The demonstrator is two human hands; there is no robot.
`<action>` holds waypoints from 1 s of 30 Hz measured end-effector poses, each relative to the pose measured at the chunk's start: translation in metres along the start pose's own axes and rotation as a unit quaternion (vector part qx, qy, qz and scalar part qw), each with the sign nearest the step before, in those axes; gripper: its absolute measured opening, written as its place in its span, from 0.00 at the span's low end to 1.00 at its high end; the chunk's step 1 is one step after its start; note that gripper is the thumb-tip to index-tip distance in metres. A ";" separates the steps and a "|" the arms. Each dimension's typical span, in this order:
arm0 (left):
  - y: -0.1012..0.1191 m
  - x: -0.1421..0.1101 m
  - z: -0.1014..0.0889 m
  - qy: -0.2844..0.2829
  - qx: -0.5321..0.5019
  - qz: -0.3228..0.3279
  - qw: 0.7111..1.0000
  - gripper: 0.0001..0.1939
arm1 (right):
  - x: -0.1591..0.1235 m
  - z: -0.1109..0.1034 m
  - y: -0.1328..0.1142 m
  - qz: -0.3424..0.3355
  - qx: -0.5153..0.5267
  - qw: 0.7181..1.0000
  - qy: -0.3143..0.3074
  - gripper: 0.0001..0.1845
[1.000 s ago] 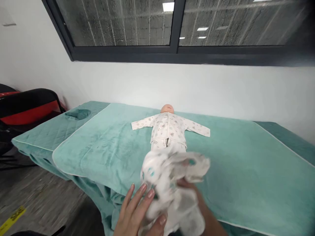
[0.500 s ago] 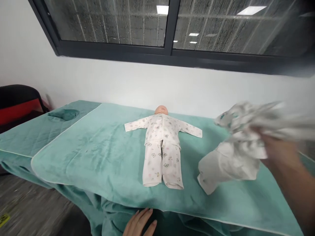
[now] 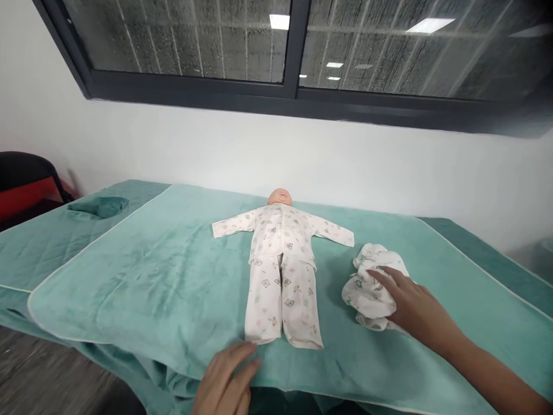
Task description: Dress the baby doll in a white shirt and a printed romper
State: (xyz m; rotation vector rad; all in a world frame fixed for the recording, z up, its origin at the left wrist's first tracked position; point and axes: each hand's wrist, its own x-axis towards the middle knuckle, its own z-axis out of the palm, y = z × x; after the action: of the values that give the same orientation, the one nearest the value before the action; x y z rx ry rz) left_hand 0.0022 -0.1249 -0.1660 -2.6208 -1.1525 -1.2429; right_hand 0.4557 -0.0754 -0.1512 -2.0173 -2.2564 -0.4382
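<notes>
A baby doll (image 3: 281, 251) in white printed pyjamas lies on its back, arms spread, on a teal towel (image 3: 142, 276) in the head view. To its right sits a crumpled bundle of white printed cloth (image 3: 368, 283). My right hand (image 3: 410, 302) rests on that bundle with fingers stretched out over it. My left hand (image 3: 227, 383) lies flat on the towel's near edge, fingers extended, just below the doll's left trouser leg, holding nothing.
The towel covers a teal quilted table (image 3: 38, 236) with a round face hole (image 3: 98, 206) at the left. A white wall and a dark-framed window (image 3: 294, 52) stand behind. A black and red chair (image 3: 21, 184) is at far left.
My right hand carried the cloth bundle from in front of me out to the right, then set it down beside the doll. My left hand let go and dropped to the towel's edge.
</notes>
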 end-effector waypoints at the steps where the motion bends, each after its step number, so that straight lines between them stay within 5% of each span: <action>1: -0.005 0.012 -0.001 0.014 -0.011 -0.001 1.000 0.21 | 0.003 0.000 0.004 0.012 -0.004 1.000 -0.005 0.39; 5: -0.032 0.066 0.007 0.088 -0.045 -0.039 0.994 0.18 | 0.016 -0.009 0.022 -0.001 -0.013 0.999 -0.032 0.43; 8: -0.060 0.114 0.027 0.107 -0.056 -0.109 0.987 0.14 | 0.047 -0.037 0.008 -0.040 0.041 0.997 -0.056 0.47; 13: -0.104 0.216 0.084 0.065 -0.135 -0.173 0.973 0.16 | 0.163 -0.072 -0.081 -0.021 0.312 0.948 -0.055 0.25; 18: -0.137 0.296 0.138 -0.009 -0.141 -0.190 0.972 0.24 | 0.278 -0.022 -0.154 0.112 0.429 0.889 0.112 0.16; 23: -0.157 0.305 0.161 -0.072 -0.049 -0.200 0.976 0.21 | 0.312 0.021 -0.164 0.159 0.425 0.886 0.099 0.12; 30: -0.153 0.301 0.157 -0.077 -0.026 -0.228 0.970 0.21 | 0.314 0.020 -0.148 0.154 0.484 0.856 0.096 0.12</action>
State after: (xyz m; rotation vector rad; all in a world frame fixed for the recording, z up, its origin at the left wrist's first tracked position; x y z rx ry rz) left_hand 0.1334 0.2198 -0.1125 -2.6158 -1.8535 -1.1466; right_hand 0.2726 0.2181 -0.1150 -1.5929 -1.4709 0.4393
